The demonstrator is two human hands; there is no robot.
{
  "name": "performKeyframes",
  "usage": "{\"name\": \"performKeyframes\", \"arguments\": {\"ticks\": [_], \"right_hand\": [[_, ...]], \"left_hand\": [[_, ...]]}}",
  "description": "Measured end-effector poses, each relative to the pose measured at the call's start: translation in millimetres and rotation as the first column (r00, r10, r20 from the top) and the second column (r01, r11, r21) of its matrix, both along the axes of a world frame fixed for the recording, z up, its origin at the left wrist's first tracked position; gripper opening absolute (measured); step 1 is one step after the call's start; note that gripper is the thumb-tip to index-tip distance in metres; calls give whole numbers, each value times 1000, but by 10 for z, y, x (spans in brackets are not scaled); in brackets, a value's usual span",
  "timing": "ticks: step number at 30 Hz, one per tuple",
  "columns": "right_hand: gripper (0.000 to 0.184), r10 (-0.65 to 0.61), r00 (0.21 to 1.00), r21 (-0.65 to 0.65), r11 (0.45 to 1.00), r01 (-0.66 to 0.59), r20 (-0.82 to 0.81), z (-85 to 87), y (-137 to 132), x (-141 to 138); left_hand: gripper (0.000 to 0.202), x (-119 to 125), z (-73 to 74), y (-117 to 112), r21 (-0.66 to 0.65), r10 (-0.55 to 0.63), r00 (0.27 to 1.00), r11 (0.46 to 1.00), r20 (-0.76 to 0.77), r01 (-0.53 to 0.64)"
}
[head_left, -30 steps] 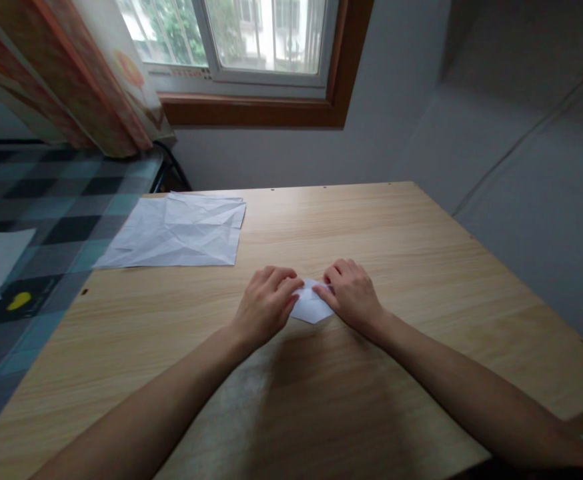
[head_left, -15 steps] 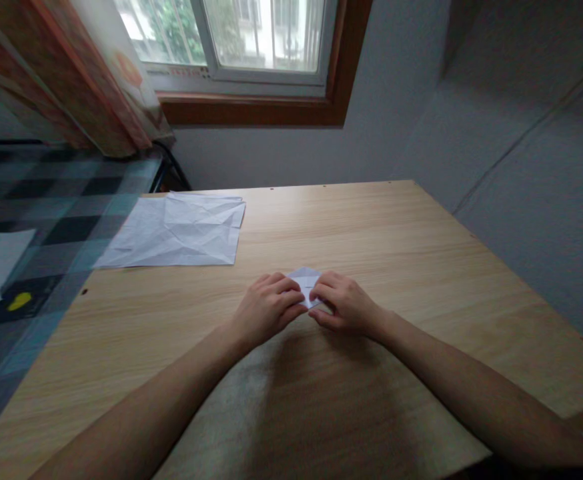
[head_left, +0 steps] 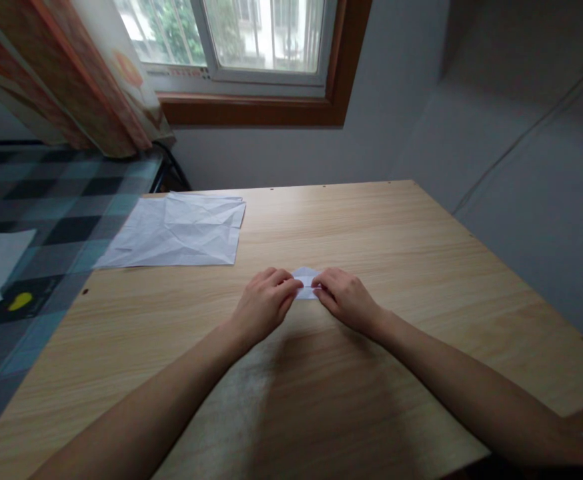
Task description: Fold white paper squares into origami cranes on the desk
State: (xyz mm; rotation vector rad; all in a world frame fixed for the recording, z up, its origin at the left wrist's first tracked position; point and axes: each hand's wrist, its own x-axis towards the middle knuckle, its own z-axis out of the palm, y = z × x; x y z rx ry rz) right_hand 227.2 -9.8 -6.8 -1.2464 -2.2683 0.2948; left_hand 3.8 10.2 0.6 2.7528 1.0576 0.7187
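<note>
A small folded piece of white paper (head_left: 306, 275) lies on the wooden table between my hands. A crease runs across its middle, and its far edge comes to a blunt point. My left hand (head_left: 267, 300) grips the left side, with thumb and fingertips pressed together on the paper. On the right side, my right hand (head_left: 349, 298) closes its thumb and fingers on the paper in the same way. Both outer ends of the paper are hidden under my fingers.
Creased white sheets (head_left: 186, 230) lie at the table's far left corner. Left of the wooden table (head_left: 371, 227) is a surface with a checked cloth (head_left: 66, 230), bearing white paper (head_left: 1, 267) and a dark item with a yellow mark (head_left: 20, 302). A window and wall stand behind.
My fingertips have shifted slightly away from me along the paper. The near point of the paper is now folded up, leaving a straight near edge.
</note>
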Motion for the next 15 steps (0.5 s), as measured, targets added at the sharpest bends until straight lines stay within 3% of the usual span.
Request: {"name": "performKeyframes", "arguments": {"ticks": [4, 8, 12, 15], "right_hand": [[32, -41, 998, 56, 998, 43, -40, -9, 13, 0], [50, 23, 998, 62, 998, -19, -61, -66, 55, 13], [49, 61, 994, 64, 996, -55, -96, -80, 64, 33], [34, 68, 994, 88, 994, -61, -88, -62, 50, 32]], "left_hand": [[25, -1, 20, -18, 62, -61, 994, 996, -90, 67], [22, 6, 72, -48, 72, -53, 990, 995, -131, 63], [23, 20, 99, -68, 90, -59, 988, 993, -142, 72], [23, 27, 108, -82, 123, -37, 985, 991, -169, 59]]}}
